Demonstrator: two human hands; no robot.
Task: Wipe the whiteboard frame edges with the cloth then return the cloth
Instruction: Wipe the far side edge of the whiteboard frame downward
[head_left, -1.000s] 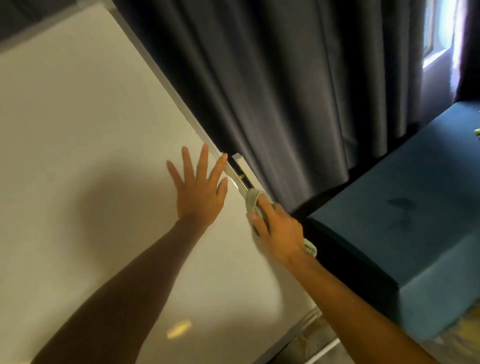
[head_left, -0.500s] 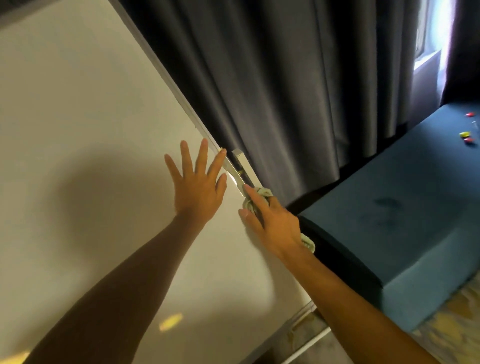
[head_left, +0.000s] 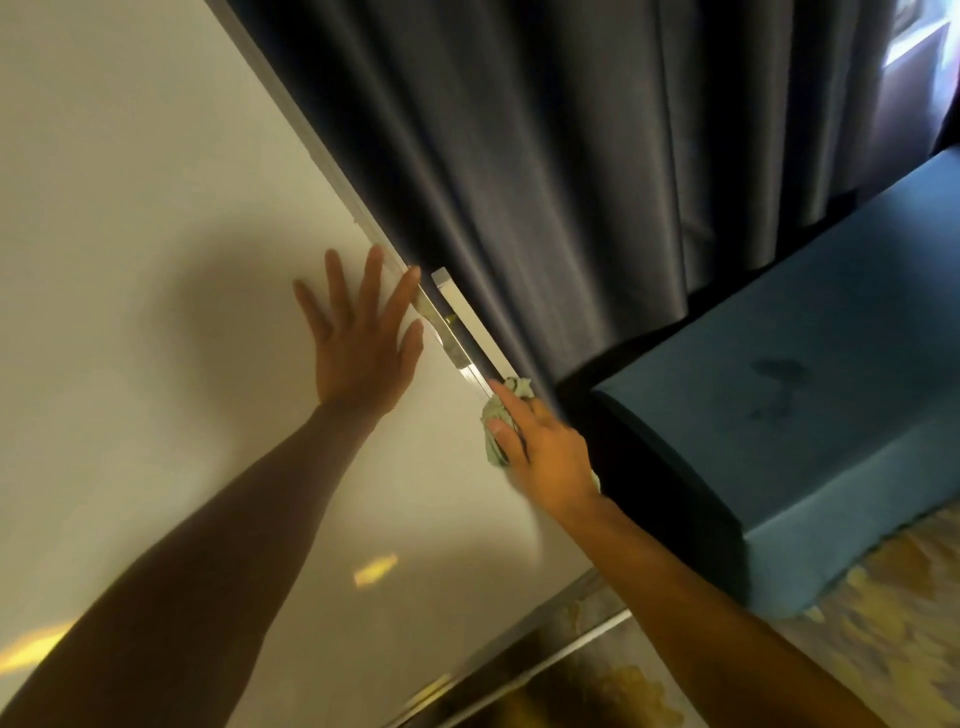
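A large whiteboard (head_left: 156, 249) fills the left of the view, its metal frame edge (head_left: 322, 150) running diagonally from the top down to the lower right. My left hand (head_left: 363, 338) lies flat on the board with fingers spread, fingertips near the frame. My right hand (head_left: 540, 447) grips a crumpled pale green cloth (head_left: 496, 421) and presses it against the right frame edge, lower down than the left hand. Most of the cloth is hidden under my fingers.
A dark grey curtain (head_left: 545, 171) hangs right behind the frame edge and brushes my right hand. A blue upholstered seat (head_left: 810, 426) stands close on the right. Patterned floor (head_left: 883, 623) shows at the lower right. A bright window (head_left: 914, 41) is at the top right.
My right hand with the cloth has slid a little down the right frame edge. The left hand has stayed flat on the board. The view has shifted slightly.
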